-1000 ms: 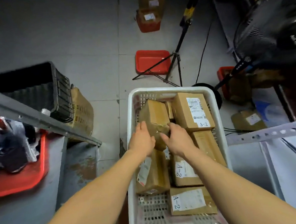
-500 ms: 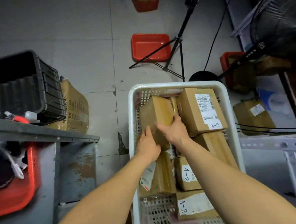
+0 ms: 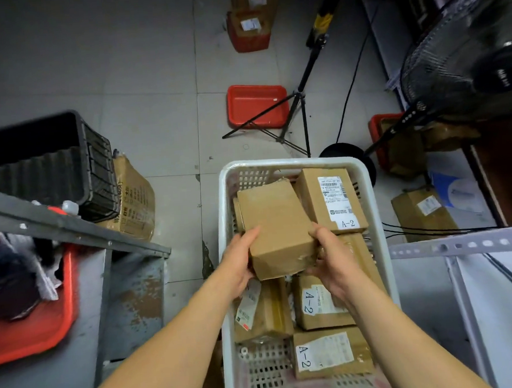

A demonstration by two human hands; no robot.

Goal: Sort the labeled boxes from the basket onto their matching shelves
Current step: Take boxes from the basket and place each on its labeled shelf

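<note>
Gripping plain box (image 3: 276, 227) between left hand (image 3: 238, 264) and right hand (image 3: 332, 259), long axis pointing toward basket (image 3: 289, 162) far rim, label unseen.

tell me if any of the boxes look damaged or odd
The cardboard box held by the left hand and right hand above the white basket has a torn, ragged far edge and a crumpled near face, and no label shows; three other boxes show A-2.
</note>
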